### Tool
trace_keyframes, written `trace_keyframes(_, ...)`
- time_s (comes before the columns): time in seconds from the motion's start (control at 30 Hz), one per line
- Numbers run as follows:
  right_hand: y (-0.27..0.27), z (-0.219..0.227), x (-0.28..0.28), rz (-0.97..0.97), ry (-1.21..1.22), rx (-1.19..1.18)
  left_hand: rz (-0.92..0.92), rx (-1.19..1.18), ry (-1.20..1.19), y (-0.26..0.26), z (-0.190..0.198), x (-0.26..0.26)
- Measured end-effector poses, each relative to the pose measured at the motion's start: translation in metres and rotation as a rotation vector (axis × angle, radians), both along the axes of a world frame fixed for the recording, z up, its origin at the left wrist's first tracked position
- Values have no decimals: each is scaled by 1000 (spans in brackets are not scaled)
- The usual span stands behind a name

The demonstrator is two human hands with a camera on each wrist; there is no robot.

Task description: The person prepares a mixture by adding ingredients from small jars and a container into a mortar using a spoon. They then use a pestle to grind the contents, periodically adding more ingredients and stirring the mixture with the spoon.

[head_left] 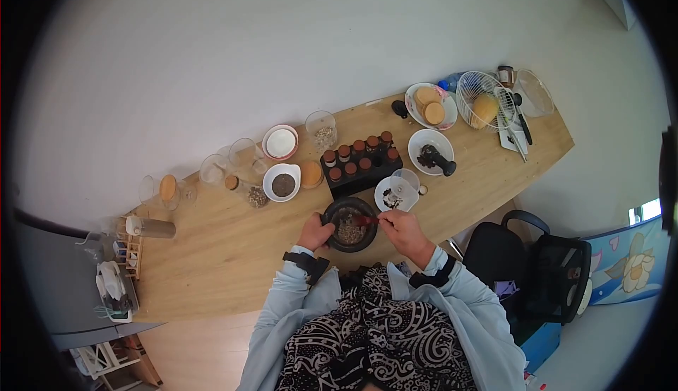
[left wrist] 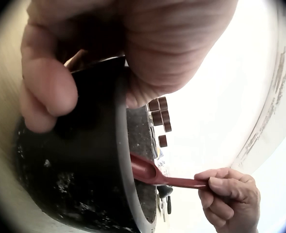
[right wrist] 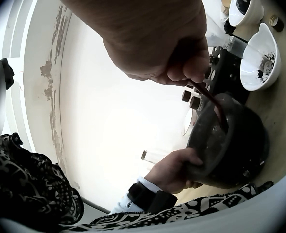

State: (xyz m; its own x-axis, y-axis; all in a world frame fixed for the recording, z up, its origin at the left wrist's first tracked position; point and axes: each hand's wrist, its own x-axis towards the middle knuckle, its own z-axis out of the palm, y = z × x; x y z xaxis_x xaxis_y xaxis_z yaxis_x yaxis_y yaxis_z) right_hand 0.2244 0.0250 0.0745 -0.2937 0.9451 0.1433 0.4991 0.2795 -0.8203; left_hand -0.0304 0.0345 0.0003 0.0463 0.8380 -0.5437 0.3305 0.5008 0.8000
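Note:
A black mortar (head_left: 351,249) stands at the table's near edge, holding coarse brownish bits (head_left: 347,233). My left hand (head_left: 316,232) grips its left rim, thumb over the edge and fingers against the outer wall (left wrist: 79,160). On the other side, my right hand (head_left: 405,233) pinches the handle of a red scoop (head_left: 366,220). The scoop's bowl (left wrist: 144,169) dips inside the mortar, past the rim; its tip is hidden in the right wrist view. Just beyond lies a white bowl (head_left: 382,197) with dark crumbs and a clear plastic funnel-like piece (head_left: 405,185).
Behind the mortar, a black rack (head_left: 361,176) carries several cork-topped vials. A white bowl (head_left: 417,140) with a black pestle (head_left: 444,166) is at right. Left are a bowl of dark seeds (head_left: 283,185), glass jars (head_left: 246,154) and a corked bottle (head_left: 256,195). A wire basket (head_left: 470,84) stands far right.

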Motion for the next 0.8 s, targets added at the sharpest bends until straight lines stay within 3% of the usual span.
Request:
trace_keyframes(0.17, -4, -6, 0, 157, -83, 208, -51, 116, 190, -3, 38, 7)
trace_keyframes(0.27, -10, -13, -4, 298, -204, 378, -104, 278, 381, -3, 36, 6)
trace_keyframes(0.37, -17, -12, 2, 463, -311, 294, -137, 426, 557, -4, 43, 6)
trace_keyframes(0.47, -18, -13, 2, 311, -198, 376, -161, 407, 628, -1, 61, 10)
trace_keyframes(0.57, -17, -8, 3, 424, -128, 358, -172, 357, 690, 1, 69, 18)
trace_keyframes(0.67, -18, -7, 5, 296, -14, 300, -168, 374, 740, 2, 66, 21)
trace_keyframes(0.8, -16, -1, 8, 336, 7, 234, -183, 320, 752, 4, 67, 18)
